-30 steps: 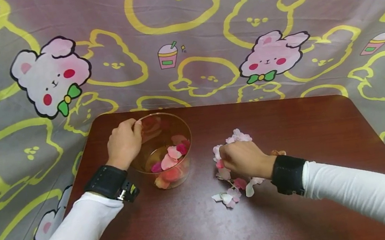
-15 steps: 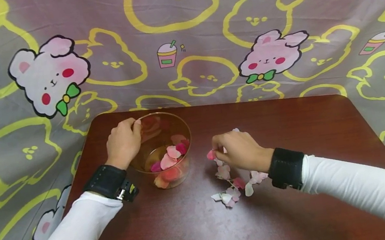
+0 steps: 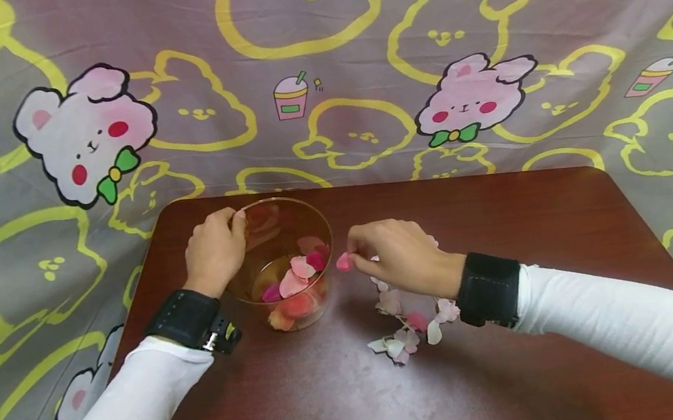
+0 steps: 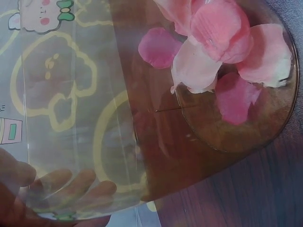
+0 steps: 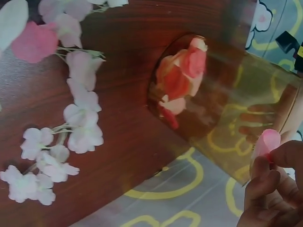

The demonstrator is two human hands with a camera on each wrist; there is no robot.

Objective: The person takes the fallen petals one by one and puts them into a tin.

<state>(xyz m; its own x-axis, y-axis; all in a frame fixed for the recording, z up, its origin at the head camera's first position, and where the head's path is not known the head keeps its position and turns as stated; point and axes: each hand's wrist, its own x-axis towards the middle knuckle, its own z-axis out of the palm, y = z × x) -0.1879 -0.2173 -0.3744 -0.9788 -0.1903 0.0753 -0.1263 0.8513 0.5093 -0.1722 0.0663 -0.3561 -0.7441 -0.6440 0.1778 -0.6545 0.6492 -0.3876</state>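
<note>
A single pink petal [image 3: 343, 262] is being pinched between the thumb and fingertips of the right hand [image 3: 400, 257], lifted off the table and hanging just beside the rim of the clear glass bowl [image 3: 312, 217], not yet over its opening. The right wrist view is showing the same petal [image 5: 266, 143] sticking up from the curled fingertips [image 5: 262, 171], with the bowl wall close behind it. The left hand [image 3: 213, 250] is gripping the bowl's near-left rim, fingers curled around the glass, apparently steadying it so it is not sliding on the dark wooden table [image 3: 505, 215]. Loose pink and red petals [image 4: 222, 52] are lying on the bowl's bottom. A string of pale artificial blossoms [image 3: 405, 319] is lying on the table just under the right wrist, apart from the bowl.
</note>
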